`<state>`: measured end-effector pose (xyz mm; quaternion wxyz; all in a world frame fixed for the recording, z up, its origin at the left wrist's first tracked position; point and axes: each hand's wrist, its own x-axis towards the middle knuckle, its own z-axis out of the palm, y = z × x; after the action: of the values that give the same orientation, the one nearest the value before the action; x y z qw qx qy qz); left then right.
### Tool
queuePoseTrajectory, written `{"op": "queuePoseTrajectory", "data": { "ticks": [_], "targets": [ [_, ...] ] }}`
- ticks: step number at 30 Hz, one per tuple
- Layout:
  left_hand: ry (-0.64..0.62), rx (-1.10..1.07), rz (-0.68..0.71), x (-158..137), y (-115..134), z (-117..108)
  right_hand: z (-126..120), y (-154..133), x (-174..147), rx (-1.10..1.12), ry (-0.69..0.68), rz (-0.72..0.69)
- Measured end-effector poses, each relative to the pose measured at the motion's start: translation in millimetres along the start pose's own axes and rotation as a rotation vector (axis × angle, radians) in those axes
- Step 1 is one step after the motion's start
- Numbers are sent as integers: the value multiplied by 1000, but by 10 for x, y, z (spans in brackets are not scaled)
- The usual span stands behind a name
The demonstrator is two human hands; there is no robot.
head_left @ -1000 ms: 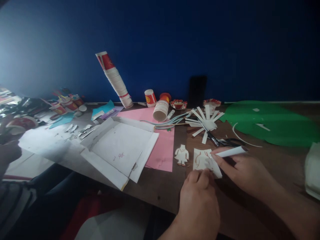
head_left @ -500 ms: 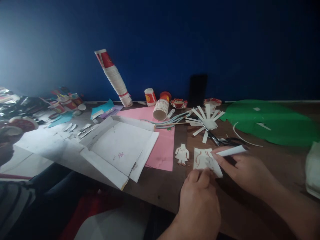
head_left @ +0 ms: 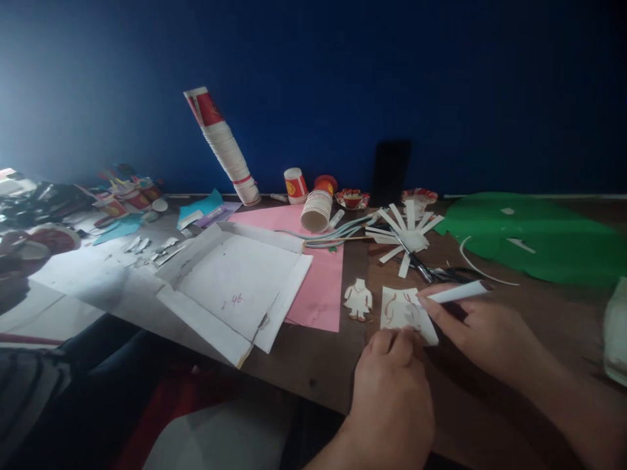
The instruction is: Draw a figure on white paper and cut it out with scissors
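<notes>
My right hand (head_left: 482, 329) grips a white marker (head_left: 460, 292) with a dark end, slanted over a small white piece of paper (head_left: 398, 312). Curved brown-red lines are drawn on that paper. My left hand (head_left: 394, 385) has curled fingers at the paper's lower edge, pinning it; its fingertips are hidden. Just left of the paper lies a doll-shaped paper cutout (head_left: 358, 300) with a brown-red outline. Behind my right hand, scissors (head_left: 416, 261) rest partly over a white paper shape with radiating strips (head_left: 412, 238).
A shallow white box (head_left: 235, 281) lies on pink paper (head_left: 323, 287). A leaning stack of paper cups (head_left: 228, 153) and other cups (head_left: 316, 210) stand near the blue wall. Green paper (head_left: 539, 238) spreads at the right. A person sits at the left, knees (head_left: 88, 365) visible.
The view has shifted slightly. Both hands stay in nearly the same place, the marker still over the paper.
</notes>
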<state>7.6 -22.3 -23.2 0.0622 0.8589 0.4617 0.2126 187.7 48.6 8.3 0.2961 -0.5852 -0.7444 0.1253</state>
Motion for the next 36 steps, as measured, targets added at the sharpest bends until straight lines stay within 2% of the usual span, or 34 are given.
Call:
{"op": "queuePoseTrajectory", "data": {
  "ticks": [8,14,29,36],
  "targets": [
    [0,-26,-26,-18,4,36,31,-2,2,-9,-21,-47],
    [-62,0,-16,5,7,5,21,-2,-2,-17,-27,-36],
    [-41,-26,-29,23,11,-41,5,-61,18,5,-35,-27],
    [-78,4,-21,25,25,-47,20,-46,18,-3,-54,-8]
  ]
}}
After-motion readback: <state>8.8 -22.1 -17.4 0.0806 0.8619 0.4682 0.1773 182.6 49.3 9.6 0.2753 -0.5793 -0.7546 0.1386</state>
